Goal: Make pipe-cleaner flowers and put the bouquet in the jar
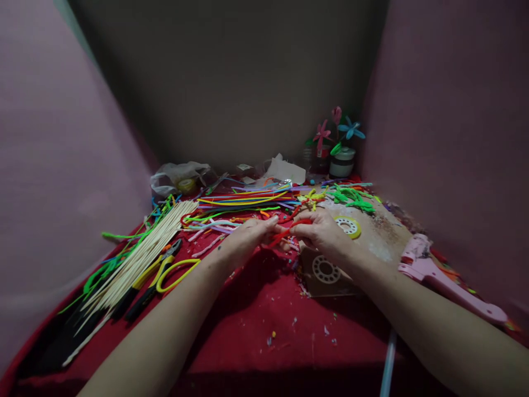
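Observation:
My left hand [248,237] and my right hand [320,231] meet over the middle of a red cloth [256,314]. Both pinch a red pipe cleaner [285,231] that runs between the fingertips. The fingers of each hand are closed round it. Just past the hands lies a spread of coloured pipe cleaners [243,201] in yellow, red, purple and green. A tape roll [325,270] rests under my right wrist on a piece of cardboard.
A bundle of wooden skewers [140,256] lies at the left beside yellow-handled pliers [155,273]. A pink glue gun [438,275] sits at the right. Pipe-cleaner flowers [336,132] stand in a pot at the back. A second tape roll [348,226] and green pieces [351,198] lie nearby.

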